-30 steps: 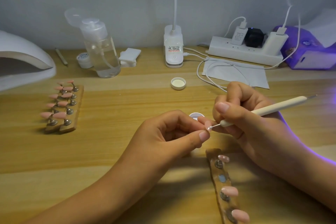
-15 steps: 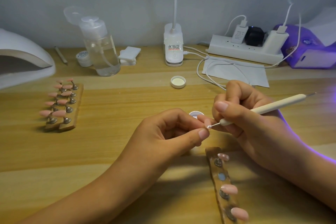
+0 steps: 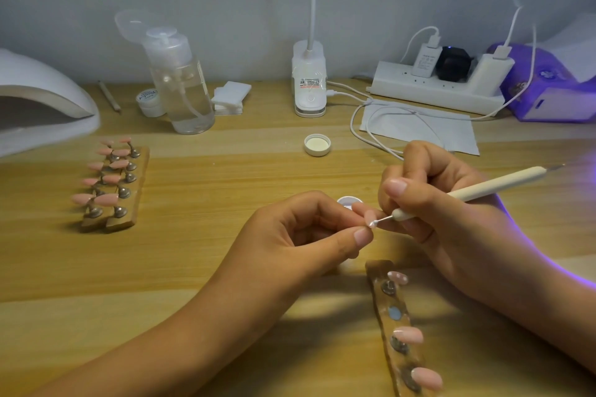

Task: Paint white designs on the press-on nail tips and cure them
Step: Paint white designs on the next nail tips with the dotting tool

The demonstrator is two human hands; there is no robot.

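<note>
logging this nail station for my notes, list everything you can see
nail tip: one, pink, pinched in the left hand
dotting tool: one, cream handle, in the right hand
paint pot: one, white, behind the hands
near holder strip: one, wooden, front right, three pink tips on it
far holder strips: two, wooden, left, ten pink tips
lid: one, white, mid-table
pump bottle: one, clear, back left
small jar: one, white, beside the bottle
pads: a stack, white, by the bottle
lamp base: one, white, back centre
power strip: one, white, back right
cable: one, white, back right
curing lamp: one, white, far left
purple device: one, glowing violet, far right
table: one, wooden
left hand: holds the tip
right hand: holds the tool
</note>
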